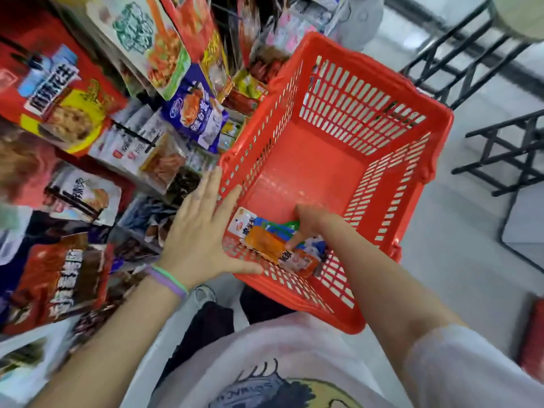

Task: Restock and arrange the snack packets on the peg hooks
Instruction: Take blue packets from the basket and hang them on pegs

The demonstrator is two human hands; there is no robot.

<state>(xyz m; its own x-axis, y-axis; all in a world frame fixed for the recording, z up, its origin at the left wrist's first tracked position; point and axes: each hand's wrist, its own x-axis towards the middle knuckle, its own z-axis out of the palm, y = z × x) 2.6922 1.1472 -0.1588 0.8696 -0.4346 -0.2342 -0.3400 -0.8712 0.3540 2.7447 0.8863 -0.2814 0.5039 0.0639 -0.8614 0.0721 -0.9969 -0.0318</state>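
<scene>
A red plastic basket (347, 69) stands in front of me. A few snack packets lie in its near corner, an orange packet (266, 244) on top of blue and green ones. My right hand (307, 223) reaches down into the basket, its fingers curled onto the packets with one fingertip on the orange packet. My left hand (200, 231) rests with straight, spread fingers against the basket's near left rim. Many snack packets hang on the peg hooks (138, 136) at the left, among them a purple packet (195, 110).
The rack of hanging packets fills the whole left side, close to my left arm. Black metal stool frames (506, 154) stand on the pale floor to the right. A red object (534, 334) lies at the right edge. My legs and a shoe are below the basket.
</scene>
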